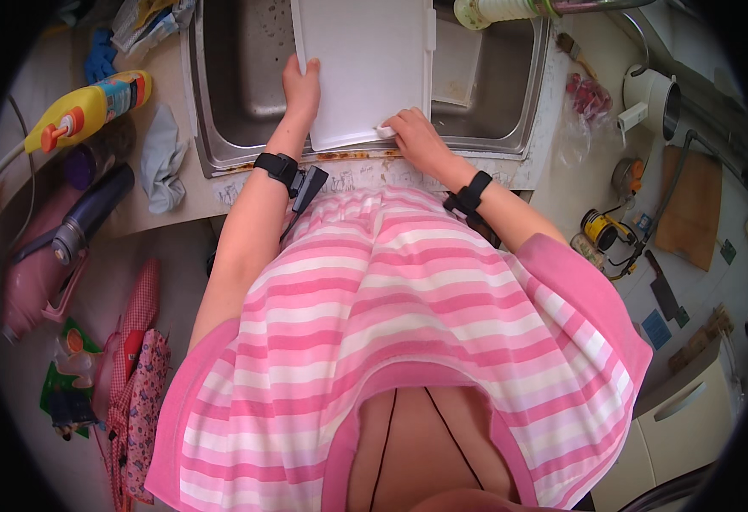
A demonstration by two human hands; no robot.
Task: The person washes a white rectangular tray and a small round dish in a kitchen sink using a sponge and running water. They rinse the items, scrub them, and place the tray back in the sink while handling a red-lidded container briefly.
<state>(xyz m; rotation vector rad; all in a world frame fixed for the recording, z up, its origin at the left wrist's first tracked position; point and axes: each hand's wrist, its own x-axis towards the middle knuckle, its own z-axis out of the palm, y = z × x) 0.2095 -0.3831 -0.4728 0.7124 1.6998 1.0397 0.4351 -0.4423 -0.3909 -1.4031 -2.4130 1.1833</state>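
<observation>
A flat white rectangular panel with raised edges (367, 77) lies slanted over the stainless steel sink (239, 96), its near end by the front rim. My left hand (302, 89) grips its left edge, thumb on top. My right hand (415, 137) is at the near right corner, fingers closed on a small white piece (385, 132) pressed against the panel; what the piece is made of cannot be told. Another white panel (457, 64) lies in the right part of the sink.
Left of the sink are a yellow pump bottle (92, 105), a pale cloth (164, 160) and a blue glove (100, 56). A faucet hose (502, 9) hangs over the sink's far right. On the right are a brush (577, 54), a plastic bag (582, 109) and a white pot (652, 102).
</observation>
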